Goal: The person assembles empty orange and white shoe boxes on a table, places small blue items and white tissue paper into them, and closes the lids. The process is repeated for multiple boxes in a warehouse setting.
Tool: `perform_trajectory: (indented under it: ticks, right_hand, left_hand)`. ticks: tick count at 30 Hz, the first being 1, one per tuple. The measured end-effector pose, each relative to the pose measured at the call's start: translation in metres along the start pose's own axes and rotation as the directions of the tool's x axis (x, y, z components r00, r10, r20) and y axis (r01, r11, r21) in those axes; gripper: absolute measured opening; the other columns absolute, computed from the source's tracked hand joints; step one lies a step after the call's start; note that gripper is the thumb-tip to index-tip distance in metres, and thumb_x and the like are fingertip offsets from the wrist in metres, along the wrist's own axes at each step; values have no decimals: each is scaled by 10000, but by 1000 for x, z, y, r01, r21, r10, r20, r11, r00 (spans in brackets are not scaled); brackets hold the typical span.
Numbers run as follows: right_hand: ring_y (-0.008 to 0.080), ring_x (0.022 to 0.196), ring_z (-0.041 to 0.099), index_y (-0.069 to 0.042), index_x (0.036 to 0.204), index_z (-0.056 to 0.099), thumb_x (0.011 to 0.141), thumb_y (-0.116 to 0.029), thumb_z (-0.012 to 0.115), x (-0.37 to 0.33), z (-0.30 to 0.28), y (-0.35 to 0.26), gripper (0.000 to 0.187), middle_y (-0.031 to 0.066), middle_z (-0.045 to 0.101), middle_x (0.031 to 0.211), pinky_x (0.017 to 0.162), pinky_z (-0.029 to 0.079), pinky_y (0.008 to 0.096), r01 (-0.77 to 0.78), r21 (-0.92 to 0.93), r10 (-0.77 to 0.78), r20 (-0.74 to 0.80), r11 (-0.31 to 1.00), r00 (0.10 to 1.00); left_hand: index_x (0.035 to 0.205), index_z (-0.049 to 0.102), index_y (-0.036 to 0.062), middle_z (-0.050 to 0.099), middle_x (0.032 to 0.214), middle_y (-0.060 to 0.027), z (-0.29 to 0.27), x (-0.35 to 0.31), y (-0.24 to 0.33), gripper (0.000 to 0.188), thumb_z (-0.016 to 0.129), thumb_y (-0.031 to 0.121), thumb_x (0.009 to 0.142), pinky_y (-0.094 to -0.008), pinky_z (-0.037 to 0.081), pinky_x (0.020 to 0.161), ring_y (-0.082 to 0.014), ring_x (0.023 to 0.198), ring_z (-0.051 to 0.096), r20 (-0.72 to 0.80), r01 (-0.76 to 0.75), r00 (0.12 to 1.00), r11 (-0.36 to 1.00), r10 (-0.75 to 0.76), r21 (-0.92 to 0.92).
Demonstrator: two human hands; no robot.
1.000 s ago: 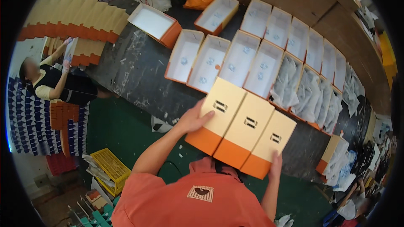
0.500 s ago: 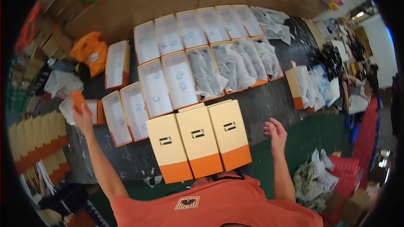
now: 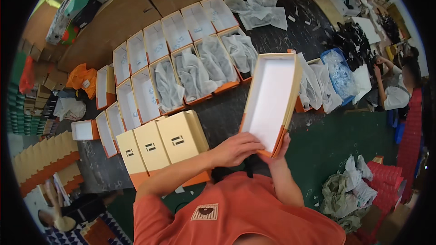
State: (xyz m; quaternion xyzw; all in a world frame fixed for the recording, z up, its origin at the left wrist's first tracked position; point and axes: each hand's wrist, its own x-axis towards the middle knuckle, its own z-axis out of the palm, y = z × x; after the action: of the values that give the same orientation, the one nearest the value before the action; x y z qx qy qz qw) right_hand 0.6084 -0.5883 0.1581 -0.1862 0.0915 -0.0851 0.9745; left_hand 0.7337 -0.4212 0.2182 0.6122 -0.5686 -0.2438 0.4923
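Note:
A long open shoebox, cream with an orange near end and a white inside, tilts in front of me over the table's front edge. My right hand grips its near right corner from outside. My left hand has its fingers bent together against the near left corner. No contents show inside this box. Left of it stand three closed cream-and-orange shoeboxes, partly covered by my left forearm.
Rows of open shoeboxes fill the dark table; several hold tissue-wrapped items. A single open box lies at the left. More wrapped items and a blue basket stand right, near another person. Another person is lower left.
My left hand came from the far left, where it held an open box, to the front. My right hand, empty before, now grips the open shoebox. The view turned right.

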Motion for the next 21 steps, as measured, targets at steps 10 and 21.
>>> perform_trajectory:
  ticks: [10, 21]
  right_hand:
    - [258, 1394, 406, -29, 1582, 219, 844, -424, 713, -1, -72, -154, 973, 149, 411, 1510, 1143, 342, 398, -93, -714, -66, -192, 694, 979]
    - [513, 1349, 327, -145, 1552, 286, 680, -431, 865, -84, -118, -100, 1085, 297, 242, 1512, 1089, 331, 613, -100, -886, -141, -39, -452, 989]
  left_hand:
    - [1152, 682, 100, 662, 1048, -43, 3, 95, -168, 379, 713, 153, 778, -733, 134, 1159, -253, 1184, 561, -359, 583, 645, 131, -675, 802]
    - [1234, 550, -45, 570, 1169, -192, 103, 53, -134, 270, 529, 43, 980, -385, 448, 1004, -340, 1107, 578, -869, 611, 268, 771, -416, -181]
